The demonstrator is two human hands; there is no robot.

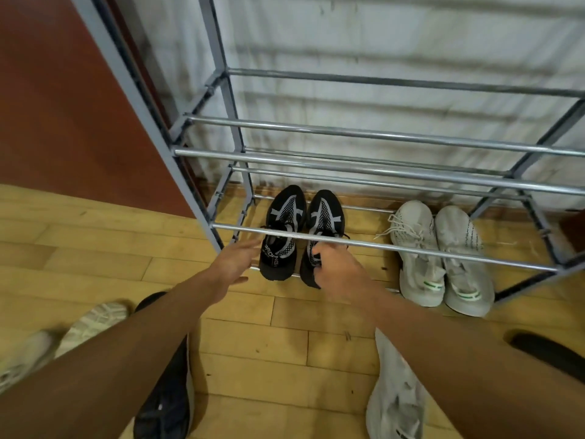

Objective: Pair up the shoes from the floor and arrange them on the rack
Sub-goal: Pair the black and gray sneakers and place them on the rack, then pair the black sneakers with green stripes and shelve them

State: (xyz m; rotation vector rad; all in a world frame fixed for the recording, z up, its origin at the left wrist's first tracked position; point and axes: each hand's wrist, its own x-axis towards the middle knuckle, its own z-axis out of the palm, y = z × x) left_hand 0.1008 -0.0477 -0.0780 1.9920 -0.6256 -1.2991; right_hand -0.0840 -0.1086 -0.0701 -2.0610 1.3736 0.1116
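A grey metal shoe rack (364,134) stands against the wall. On its bottom tier sit two black-and-white sneakers side by side: the left one (283,229) and the right one (323,223). My right hand (340,274) grips the heel collar of the right black sneaker. My left hand (235,264) hovers open just left of the left black sneaker's heel, fingers spread, touching nothing. Further right on the same tier rests a pair of white sneakers (440,255).
Loose shoes lie on the wooden floor near me: a beige sneaker (95,321) at left, a dark navy shoe (167,403) under my left arm, a white sneaker (395,403) under my right arm, a black shoe (544,350) at far right. A red-brown door (63,106) flanks the rack.
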